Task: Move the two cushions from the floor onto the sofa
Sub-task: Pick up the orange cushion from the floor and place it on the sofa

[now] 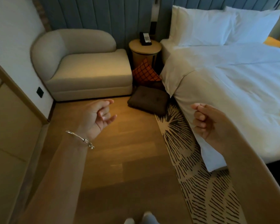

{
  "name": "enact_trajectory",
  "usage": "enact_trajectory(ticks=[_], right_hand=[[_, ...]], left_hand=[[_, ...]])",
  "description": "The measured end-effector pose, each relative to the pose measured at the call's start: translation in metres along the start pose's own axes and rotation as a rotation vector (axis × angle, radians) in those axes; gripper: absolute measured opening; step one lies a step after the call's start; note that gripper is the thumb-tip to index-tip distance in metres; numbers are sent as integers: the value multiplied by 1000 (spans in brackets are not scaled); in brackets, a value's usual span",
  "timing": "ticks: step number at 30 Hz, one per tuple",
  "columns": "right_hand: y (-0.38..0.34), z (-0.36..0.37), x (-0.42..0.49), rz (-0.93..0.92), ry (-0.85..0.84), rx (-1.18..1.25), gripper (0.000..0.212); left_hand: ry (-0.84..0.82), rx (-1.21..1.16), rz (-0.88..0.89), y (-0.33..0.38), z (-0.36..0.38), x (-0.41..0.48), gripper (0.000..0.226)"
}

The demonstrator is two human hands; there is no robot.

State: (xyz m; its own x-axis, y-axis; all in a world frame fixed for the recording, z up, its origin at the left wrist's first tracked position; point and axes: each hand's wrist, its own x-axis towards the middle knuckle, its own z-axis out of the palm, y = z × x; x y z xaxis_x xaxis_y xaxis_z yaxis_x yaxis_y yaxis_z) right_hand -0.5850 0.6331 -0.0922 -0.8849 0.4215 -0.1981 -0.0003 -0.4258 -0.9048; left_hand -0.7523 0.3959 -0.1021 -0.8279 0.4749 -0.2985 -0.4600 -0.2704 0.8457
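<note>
A dark brown cushion lies flat on the wooden floor between the sofa and the bed. Behind it an orange cushion with a dark grid pattern leans upright against the round side table. The beige sofa stands in the corner at the left, its seat bare. My left hand hovers over the floor, short of the brown cushion, fingers loosely curled and holding nothing. My right hand is raised by the edge of the bed, fingers curled in, empty.
A bed with white duvet and pillows fills the right side. A round wooden side table carries a telephone. A patterned black-and-cream rug runs along the bed. A cabinet lines the left wall.
</note>
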Motion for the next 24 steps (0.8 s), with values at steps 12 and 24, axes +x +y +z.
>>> enact_trajectory(ticks=[12,24], right_hand=[[-45,-14,207,-27,17,93,24],[-61,-18,425,27,19,141,24]], left_hand=[[-18,7,25,32,47,208,19],[65,-69,3,72,53,406,21]])
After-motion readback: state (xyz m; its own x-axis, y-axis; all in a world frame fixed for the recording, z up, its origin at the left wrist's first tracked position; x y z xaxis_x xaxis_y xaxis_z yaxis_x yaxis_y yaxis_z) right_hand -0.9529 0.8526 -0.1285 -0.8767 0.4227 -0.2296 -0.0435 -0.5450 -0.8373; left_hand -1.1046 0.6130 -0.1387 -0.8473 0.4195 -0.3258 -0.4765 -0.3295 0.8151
